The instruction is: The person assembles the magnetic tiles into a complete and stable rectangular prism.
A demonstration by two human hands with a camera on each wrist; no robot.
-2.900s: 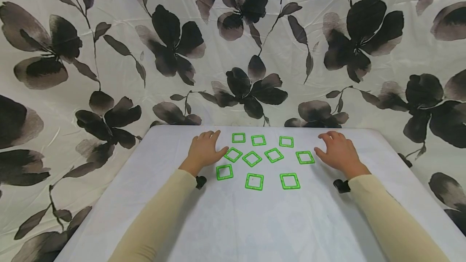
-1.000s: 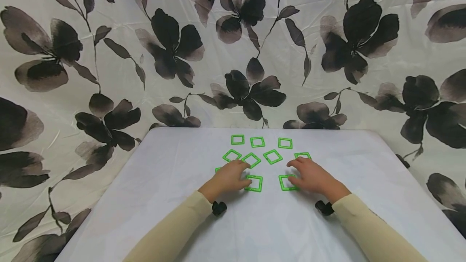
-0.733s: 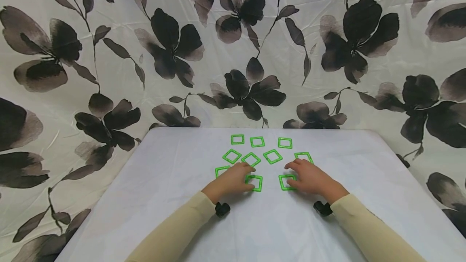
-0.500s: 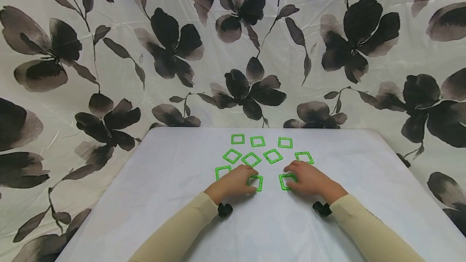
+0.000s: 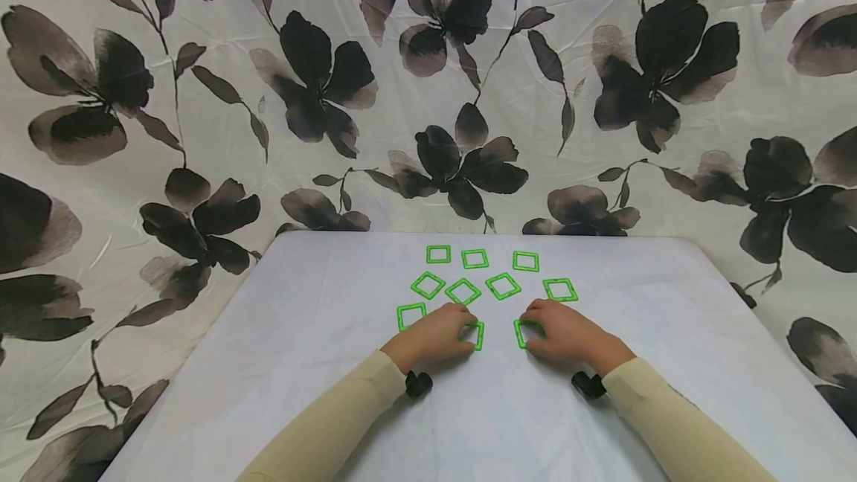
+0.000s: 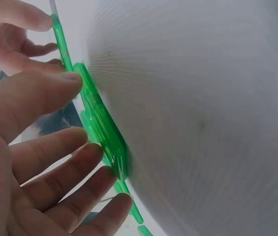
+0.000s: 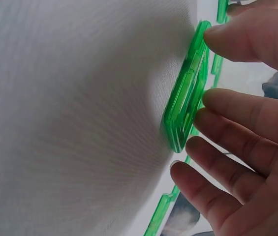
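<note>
- Head view: the left hand [image 5: 438, 333] is spread over a green square frame [image 5: 480, 335] lying flat, its thumb at the near side. The right hand [image 5: 569, 329] arches likewise over a second green frame [image 5: 518, 335], just across a gap. Eight more green square frames [image 5: 496, 278] lie beyond and beside them on a white-covered table [image 5: 502, 415]. Behind hangs a white cloth with dark flowers [image 5: 442, 158]. Both arms wear cream sleeves [image 5: 328, 422].
- Left wrist view: thumb and fingers stand wide apart, tips along the frame's edge; how firmly they press cannot be told.
- Right wrist view: thumb and loosely bent fingers are parted, tips at the frame's edge.
</note>
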